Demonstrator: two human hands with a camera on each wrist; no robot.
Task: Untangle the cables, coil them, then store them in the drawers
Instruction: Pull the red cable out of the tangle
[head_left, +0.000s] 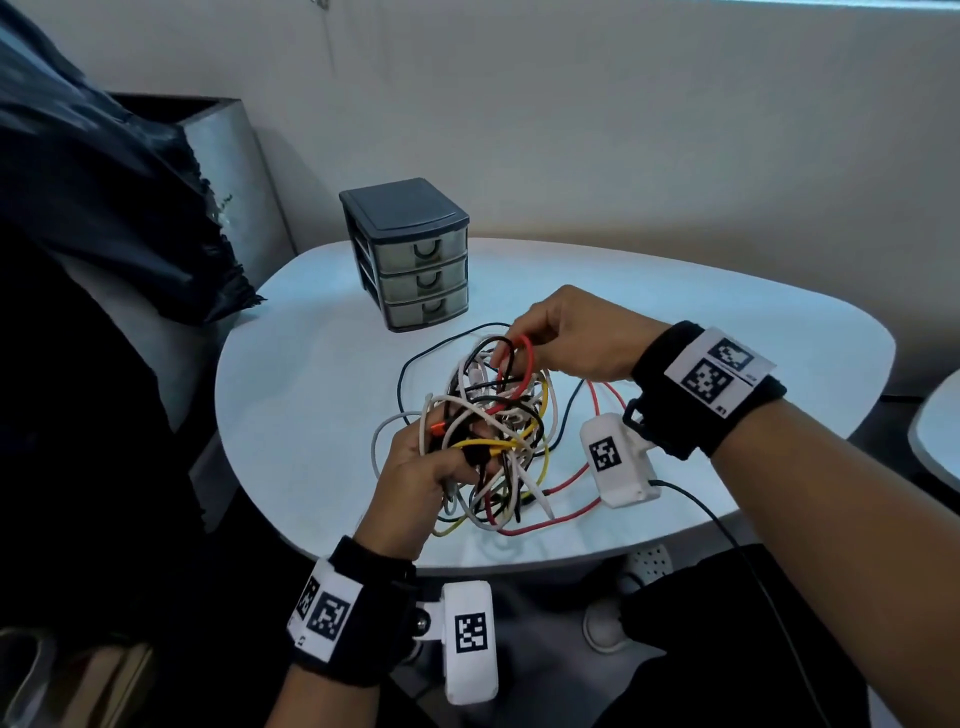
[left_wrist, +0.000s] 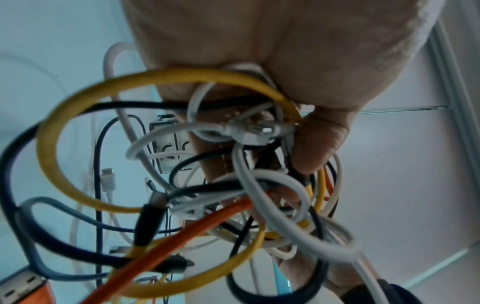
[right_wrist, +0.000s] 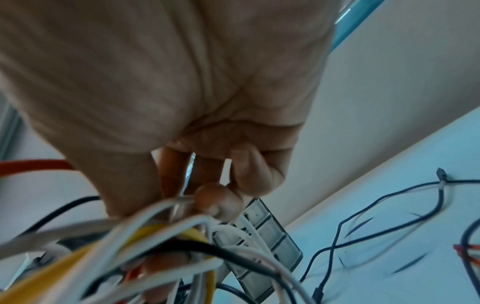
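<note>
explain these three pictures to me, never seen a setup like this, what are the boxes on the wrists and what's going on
There is no machine here: a person works with bare hands. The wide picture comes from a camera worn on the head. The other two come from the white box strapped to each wrist, which looks along the palm at the fingers. The left hand grips the near side of the cable tangle over the white table. The right hand has its fingers curled into the loops at the top. Behind stands a small grey drawer unit, its three drawers shut.
</note>
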